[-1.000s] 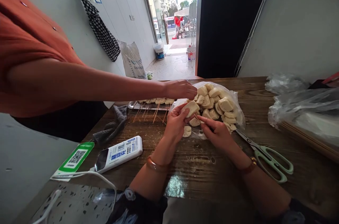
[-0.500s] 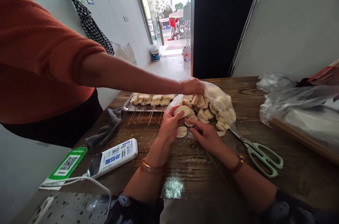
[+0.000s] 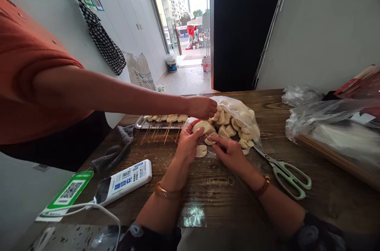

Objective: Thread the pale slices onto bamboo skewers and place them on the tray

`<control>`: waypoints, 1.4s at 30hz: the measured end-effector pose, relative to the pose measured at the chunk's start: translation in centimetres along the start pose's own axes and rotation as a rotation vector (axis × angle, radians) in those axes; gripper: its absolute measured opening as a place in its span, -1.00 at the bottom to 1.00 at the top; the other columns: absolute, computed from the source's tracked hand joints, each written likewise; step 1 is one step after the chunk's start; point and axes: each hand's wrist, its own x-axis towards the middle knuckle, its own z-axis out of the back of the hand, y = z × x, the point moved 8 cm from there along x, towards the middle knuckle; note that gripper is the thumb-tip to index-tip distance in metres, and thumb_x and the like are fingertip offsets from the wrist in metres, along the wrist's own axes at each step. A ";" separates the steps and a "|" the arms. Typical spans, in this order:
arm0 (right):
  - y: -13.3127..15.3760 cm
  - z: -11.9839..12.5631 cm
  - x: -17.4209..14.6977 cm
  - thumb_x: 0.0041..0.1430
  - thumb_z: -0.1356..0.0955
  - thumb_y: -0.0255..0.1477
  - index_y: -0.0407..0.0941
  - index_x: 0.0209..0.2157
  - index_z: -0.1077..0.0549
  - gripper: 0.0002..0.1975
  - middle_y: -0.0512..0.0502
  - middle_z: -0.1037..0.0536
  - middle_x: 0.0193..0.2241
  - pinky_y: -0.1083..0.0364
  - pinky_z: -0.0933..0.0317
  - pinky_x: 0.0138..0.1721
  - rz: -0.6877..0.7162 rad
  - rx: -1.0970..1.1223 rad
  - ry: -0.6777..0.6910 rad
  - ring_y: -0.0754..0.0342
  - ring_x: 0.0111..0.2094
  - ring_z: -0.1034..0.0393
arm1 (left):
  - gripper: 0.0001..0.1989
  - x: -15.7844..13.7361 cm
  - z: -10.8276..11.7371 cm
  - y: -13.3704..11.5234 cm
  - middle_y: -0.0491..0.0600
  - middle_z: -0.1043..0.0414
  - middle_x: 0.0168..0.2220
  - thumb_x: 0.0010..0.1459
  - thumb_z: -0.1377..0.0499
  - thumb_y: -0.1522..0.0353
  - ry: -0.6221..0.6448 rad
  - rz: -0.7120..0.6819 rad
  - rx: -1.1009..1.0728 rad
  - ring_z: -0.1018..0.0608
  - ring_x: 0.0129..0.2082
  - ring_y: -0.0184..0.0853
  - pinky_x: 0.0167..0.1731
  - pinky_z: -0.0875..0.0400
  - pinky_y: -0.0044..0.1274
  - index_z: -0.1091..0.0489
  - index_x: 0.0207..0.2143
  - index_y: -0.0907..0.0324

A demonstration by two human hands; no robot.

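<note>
My left hand [image 3: 189,139] grips a pale, flat, oval food slice [image 3: 203,126] that looks like bread or dough. Just right of it, my right hand [image 3: 229,150] is closed, pinching a thin wooden skewer [image 3: 209,137] whose tip meets the slice in my left hand. Behind both hands, a heap of similar slices [image 3: 227,122] lies in an open clear plastic bag [image 3: 237,104]. A single slice [image 3: 201,151] rests on the table between my wrists. Skewered slices [image 3: 170,118] lie on a metal tray [image 3: 139,122], sticks toward me.
A co-worker's arm [image 3: 133,94] reaches across from the left, hand over the bag. Green-handled scissors [image 3: 292,177] lie on the right, beside plastic packaging [image 3: 335,124]. On the left are a grey cloth [image 3: 115,150], a white device [image 3: 129,181] and a green QR card [image 3: 69,191].
The co-worker's hand has drawn slightly left and the torso has leaned away. My hands keep nearly the same hold on the slice and skewer. The view has shifted slightly.
</note>
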 end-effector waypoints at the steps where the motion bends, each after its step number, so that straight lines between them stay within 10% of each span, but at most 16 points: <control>1: 0.0 0.0 0.0 0.19 -0.29 -0.42 -0.13 -0.09 -0.57 -0.69 -0.01 -0.57 -0.53 0.14 -0.27 -0.40 -0.001 0.005 0.004 0.11 -0.51 -0.37 | -0.50 0.0 0.0 0.1 -0.02 -0.53 -0.31 -0.22 -0.45 0.39 0.001 0.010 0.009 -0.56 -0.42 -0.39 -0.40 -0.46 -0.57 -0.40 -0.18 0.26; 11: -0.4 0.6 0.2 0.27 -0.26 -0.28 -0.20 -0.07 -0.56 -0.62 -0.01 -0.56 -0.56 0.15 -0.27 -0.40 -0.043 0.081 0.102 0.12 -0.52 -0.40 | -0.52 0.6 0.5 0.1 -0.01 -0.53 -0.34 -0.25 -0.46 0.44 -0.001 0.030 -0.019 -0.58 -0.47 -0.37 -0.42 -0.50 -0.55 -0.39 -0.23 0.27; 18: -4.8 8.2 1.0 0.25 -0.23 -0.19 -0.17 -0.11 -0.56 -0.57 -0.08 -0.58 -0.50 0.10 -0.26 -0.41 -0.192 -0.086 -0.335 0.06 -0.51 -0.41 | -0.56 1.7 2.3 -1.2 -0.02 -0.54 -0.33 -0.22 -0.44 0.45 -0.039 -0.060 -0.044 -0.59 -0.46 -0.38 -0.39 -0.50 -0.55 -0.40 -0.24 0.26; 22: -5.3 9.3 1.1 0.23 -0.24 -0.22 -0.18 -0.13 -0.57 -0.59 -0.14 -0.61 -0.44 0.06 -0.28 -0.35 -0.176 -0.163 -0.352 0.02 -0.46 -0.44 | -0.60 2.1 3.3 -1.8 -0.03 -0.53 -0.33 -0.20 -0.43 0.45 -0.062 -0.102 -0.051 -0.58 -0.45 -0.39 -0.37 -0.50 -0.54 -0.40 -0.27 0.25; 33: 0.2 -1.6 -0.1 0.24 -0.34 -0.34 -0.05 0.03 -0.49 -0.67 -0.16 -0.57 -0.11 -0.03 -0.28 -0.04 0.236 -0.395 0.192 -0.07 -0.09 -0.42 | -0.59 1.9 3.7 -2.9 -0.05 -0.53 -0.37 -0.23 -0.42 0.46 -0.076 -0.144 -0.102 -0.57 -0.49 -0.38 -0.39 -0.48 -0.52 -0.40 -0.27 0.26; 42: 1.3 -4.2 -0.4 0.16 -0.41 -0.36 -0.02 -0.10 -0.53 -0.76 -0.13 -0.56 -0.07 -0.10 -0.19 0.02 0.325 -0.532 0.248 -0.12 0.00 -0.34 | -0.58 1.7 3.5 -3.0 -0.03 -0.53 -0.37 -0.24 -0.43 0.44 -0.050 -0.137 -0.131 -0.57 -0.48 -0.39 -0.37 -0.48 -0.52 -0.40 -0.27 0.27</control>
